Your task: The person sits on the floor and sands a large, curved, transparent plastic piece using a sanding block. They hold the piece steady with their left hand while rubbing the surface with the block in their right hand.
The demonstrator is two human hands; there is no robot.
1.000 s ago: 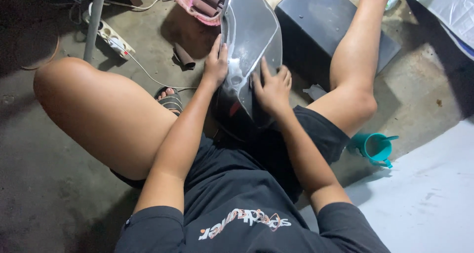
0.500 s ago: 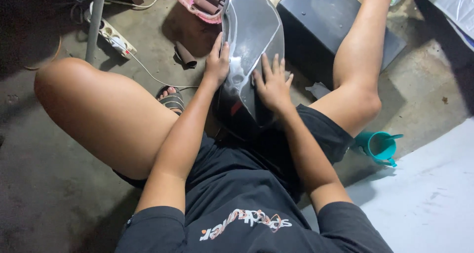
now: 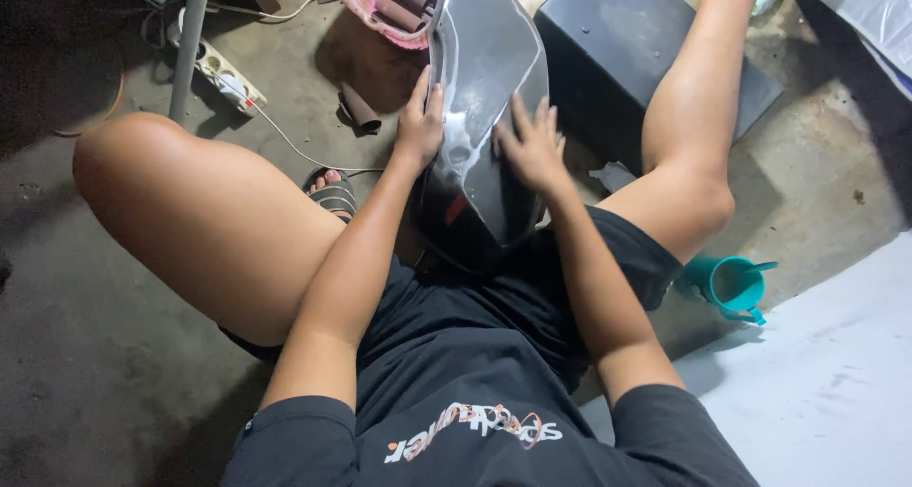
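A glossy dark grey curved panel, shaped like a vehicle body cover, stands between my knees with its lower end near my lap. My left hand grips its left edge, fingers pointing up. My right hand lies flat on the panel's face with fingers spread, pressing on the surface. Whether something thin lies under that palm is hidden.
A pink basket with brown rolls sits behind the panel; one brown roll lies on the concrete. A white power strip and metal leg are at left. A dark box is at right, a teal cup beside my right thigh.
My right hand has slid up the panel's face and its fingers have spread flatter. The left hand keeps its hold on the left edge.
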